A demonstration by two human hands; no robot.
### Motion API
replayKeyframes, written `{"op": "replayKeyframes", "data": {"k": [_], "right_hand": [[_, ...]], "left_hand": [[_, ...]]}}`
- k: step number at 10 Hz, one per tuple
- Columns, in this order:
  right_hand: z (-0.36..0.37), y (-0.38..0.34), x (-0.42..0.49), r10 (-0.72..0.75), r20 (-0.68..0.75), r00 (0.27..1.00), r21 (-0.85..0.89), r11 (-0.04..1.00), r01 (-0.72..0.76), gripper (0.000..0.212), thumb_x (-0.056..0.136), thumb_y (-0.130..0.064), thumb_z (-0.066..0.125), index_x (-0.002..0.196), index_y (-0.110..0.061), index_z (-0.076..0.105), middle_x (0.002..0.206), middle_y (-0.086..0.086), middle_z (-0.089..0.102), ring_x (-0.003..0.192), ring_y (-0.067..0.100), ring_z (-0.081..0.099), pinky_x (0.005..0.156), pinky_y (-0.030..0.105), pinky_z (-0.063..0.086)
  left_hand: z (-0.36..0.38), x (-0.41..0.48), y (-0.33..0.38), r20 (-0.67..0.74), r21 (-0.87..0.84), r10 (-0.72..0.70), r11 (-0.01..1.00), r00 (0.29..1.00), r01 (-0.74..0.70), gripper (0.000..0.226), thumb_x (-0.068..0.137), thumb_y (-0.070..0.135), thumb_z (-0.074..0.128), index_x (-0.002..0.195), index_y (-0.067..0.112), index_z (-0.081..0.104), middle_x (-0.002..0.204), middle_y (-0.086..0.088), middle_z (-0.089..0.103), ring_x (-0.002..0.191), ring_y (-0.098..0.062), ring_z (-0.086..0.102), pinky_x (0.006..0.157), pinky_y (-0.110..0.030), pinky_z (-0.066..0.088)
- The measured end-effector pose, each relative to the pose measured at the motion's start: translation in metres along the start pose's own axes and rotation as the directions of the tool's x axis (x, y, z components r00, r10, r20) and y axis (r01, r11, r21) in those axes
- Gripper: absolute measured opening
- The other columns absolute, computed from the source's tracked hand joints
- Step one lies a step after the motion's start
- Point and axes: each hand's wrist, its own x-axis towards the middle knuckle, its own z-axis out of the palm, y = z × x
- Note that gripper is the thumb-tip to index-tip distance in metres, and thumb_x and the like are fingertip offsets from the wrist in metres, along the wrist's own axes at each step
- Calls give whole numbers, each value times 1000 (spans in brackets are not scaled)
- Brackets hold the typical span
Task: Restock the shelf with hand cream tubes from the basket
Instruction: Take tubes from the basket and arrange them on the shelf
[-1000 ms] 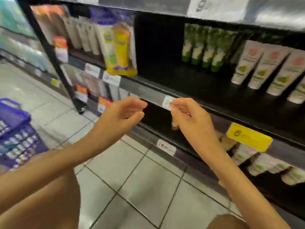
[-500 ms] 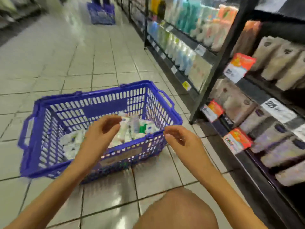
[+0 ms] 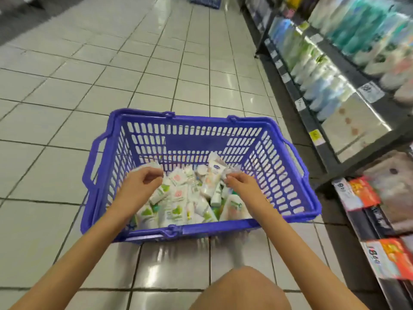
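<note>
Both hands are down in the blue basket on the floor, left of the shelf, to pick from the heaped hand cream tubes. The left hand and right hand curl narrow over the pile. Whether either grips a tube, I cannot tell.

Shop aisle: stocked shelves, price tags

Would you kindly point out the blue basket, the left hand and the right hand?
blue basket (image 3: 196,119): head view, on its far rim.
left hand (image 3: 139,185): head view, on the back of the hand.
right hand (image 3: 242,186): head view, on the back of the hand.
</note>
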Motion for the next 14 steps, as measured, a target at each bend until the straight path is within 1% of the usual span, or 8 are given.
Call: {"op": "replayKeyframes", "data": {"k": [3, 5, 7, 8, 10, 11, 12, 14], "right_hand": [[-20, 33, 56, 362, -51, 931, -157, 918, -365, 12, 87, 0, 50, 76, -3, 53, 77, 14, 52, 77, 22, 48, 70, 32, 39], [-29, 34, 60, 526, 26, 850, -358, 799, -484, 22, 91, -4, 45, 70, -10, 42, 64, 7, 48, 55, 14, 44, 52, 22, 35], [-33, 40, 60, 554, 95, 827, -257, 816, -518, 20, 93, -1, 44, 107, 6, 54, 105, 25, 65, 68, 18, 54, 71, 25, 52], [-32, 37, 58, 653, 221, 724, -259, 755, -602, 20, 99, -6, 33, 94, 2, 50, 99, 20, 65, 59, 14, 52, 73, 20, 50], [-18, 39, 64, 633, 157, 758, -281, 765, -580, 32, 91, 3, 48, 122, 11, 50, 124, 26, 57, 67, 17, 56, 66, 25, 50], [-9, 28, 74, 623, 257, 739, -650, 677, -345, 26, 93, -9, 53, 114, 5, 54, 114, 18, 63, 78, 19, 61, 69, 21, 47], [-2, 36, 76, 562, 193, 804, -789, 576, -213, 25, 89, -18, 59, 74, -5, 46, 76, 13, 59, 66, 18, 64, 53, 22, 46], [12, 50, 75, 360, 125, 925, -909, 416, -39, 53, 79, -60, 59, 63, -14, 40, 66, 1, 43, 58, 13, 44, 48, 23, 32]], "left_hand": [[24, 63, -18, 100, 155, -168, 976, 981, 152, 26, 90, 9, 53, 114, 5, 60, 116, -8, 61, 106, -19, 55, 87, -26, 41], [104, 79, -12, 274, 341, -161, 938, 948, 60, 9, 90, 14, 52, 93, 11, 60, 93, -10, 60, 86, -22, 56, 75, -28, 41], [163, 91, -10, 226, 382, -256, 911, 940, 156, 60, 83, 31, 65, 126, 3, 34, 120, -15, 55, 108, -32, 55, 77, -32, 42], [164, 91, -15, 230, 350, -264, 921, 937, 174, 64, 83, 26, 65, 130, 5, 27, 123, -15, 53, 109, -32, 55, 81, -35, 44], [105, 95, 1, 395, 14, -295, 949, 870, 315, 47, 84, 17, 64, 126, 7, 45, 118, -14, 58, 106, -29, 58, 92, -41, 50], [75, 85, 6, 358, -100, -235, 953, 904, 287, 46, 82, 17, 67, 123, 10, 48, 113, -11, 61, 104, -26, 60, 94, -42, 49], [69, 87, 9, 281, -150, -218, 952, 935, 267, 52, 79, 17, 70, 125, 11, 45, 114, -10, 61, 101, -25, 61, 92, -41, 50], [80, 89, 8, 270, -115, -201, 964, 942, 239, 58, 77, 19, 72, 126, 12, 43, 115, -9, 59, 101, -25, 60, 89, -44, 51]]}}
